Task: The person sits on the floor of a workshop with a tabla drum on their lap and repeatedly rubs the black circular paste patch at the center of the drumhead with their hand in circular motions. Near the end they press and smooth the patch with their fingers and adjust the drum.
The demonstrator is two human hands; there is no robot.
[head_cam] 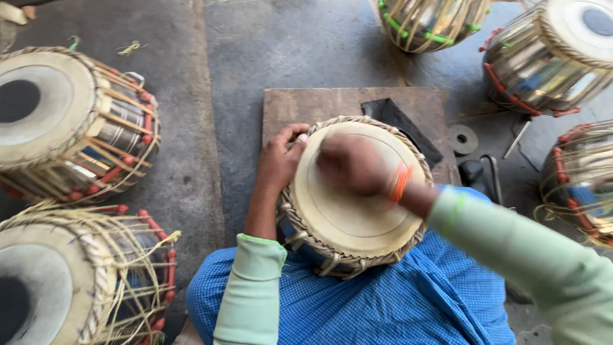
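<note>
Here the left hand (279, 160) clamps the drum (354, 191) rim; the right hand (351, 165) (blurred, grip unclear) rests on its skin, bare floor (287, 45) beyond.

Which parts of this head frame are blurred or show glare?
Head view: the right hand over the drum skin is smeared by motion blur; the left hand gripping the woven rim is sharp; the metal drums at upper right carry bright reflections; edges bow from wide-angle distortion.
</note>
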